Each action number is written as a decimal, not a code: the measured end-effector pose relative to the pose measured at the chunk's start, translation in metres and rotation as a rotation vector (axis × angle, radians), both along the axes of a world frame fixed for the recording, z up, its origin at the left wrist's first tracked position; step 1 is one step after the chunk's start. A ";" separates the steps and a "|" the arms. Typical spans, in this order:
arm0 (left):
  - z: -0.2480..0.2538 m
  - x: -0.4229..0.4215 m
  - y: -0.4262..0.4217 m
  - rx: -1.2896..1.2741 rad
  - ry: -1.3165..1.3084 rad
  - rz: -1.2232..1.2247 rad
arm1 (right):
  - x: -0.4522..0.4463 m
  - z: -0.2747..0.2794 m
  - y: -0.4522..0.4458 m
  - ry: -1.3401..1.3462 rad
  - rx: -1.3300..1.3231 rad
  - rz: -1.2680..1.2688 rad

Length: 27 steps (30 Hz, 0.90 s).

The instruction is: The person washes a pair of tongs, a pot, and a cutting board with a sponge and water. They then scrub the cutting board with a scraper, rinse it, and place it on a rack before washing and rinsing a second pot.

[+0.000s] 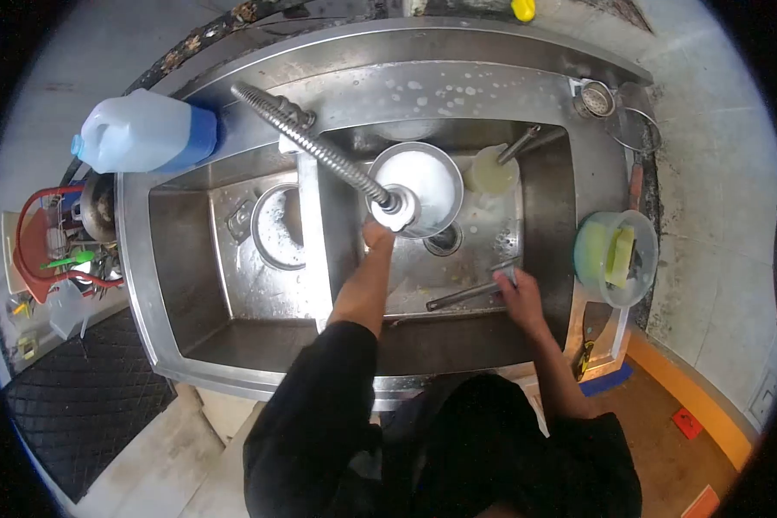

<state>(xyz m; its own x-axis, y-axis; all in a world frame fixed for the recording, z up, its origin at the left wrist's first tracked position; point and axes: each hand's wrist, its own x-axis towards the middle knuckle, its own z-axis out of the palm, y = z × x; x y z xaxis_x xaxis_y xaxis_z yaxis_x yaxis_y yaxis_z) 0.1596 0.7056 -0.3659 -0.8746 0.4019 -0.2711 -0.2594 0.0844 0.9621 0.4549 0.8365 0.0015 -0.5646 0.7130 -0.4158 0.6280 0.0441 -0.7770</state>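
Observation:
Under the spout of a coiled metal faucet sits a round metal pot filled with white foam, in the right basin. My left hand is closed at the pot's near left edge; the pot and spout hide some of its fingers. Closer to me in the same basin, my right hand is closed around a long grey metal utensil, which points left just above the basin floor. Its exact kind cannot be made out. Behind that hand stands a container of cloudy liquid, with a metal handle leaning over it.
Another foamy pot sits in the left basin, past the divider. A jug of blue liquid lies at the back left corner. A clear tub with a yellow-green sponge and a strainer occupy the right ledge.

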 end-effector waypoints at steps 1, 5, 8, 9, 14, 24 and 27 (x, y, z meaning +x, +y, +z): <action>0.056 0.005 0.004 -0.214 0.310 -0.124 | 0.007 -0.002 -0.008 -0.022 0.016 -0.008; 0.183 0.022 0.006 -0.892 0.617 -0.392 | 0.026 -0.001 -0.036 -0.134 0.299 0.094; 0.256 0.050 0.004 -0.942 0.534 -0.265 | 0.037 0.010 -0.045 -0.122 0.378 0.073; 0.268 0.053 0.003 -0.914 0.537 -0.223 | 0.038 0.023 -0.045 -0.055 0.293 0.008; 0.289 0.062 0.004 -0.863 0.663 -0.274 | 0.062 0.035 -0.052 -0.004 0.246 -0.070; 0.306 0.101 0.027 -0.850 0.751 -0.545 | 0.093 0.051 -0.061 -0.155 0.167 -0.068; 0.309 0.096 0.031 -0.779 1.011 -0.537 | 0.100 0.049 -0.062 -0.180 0.167 -0.065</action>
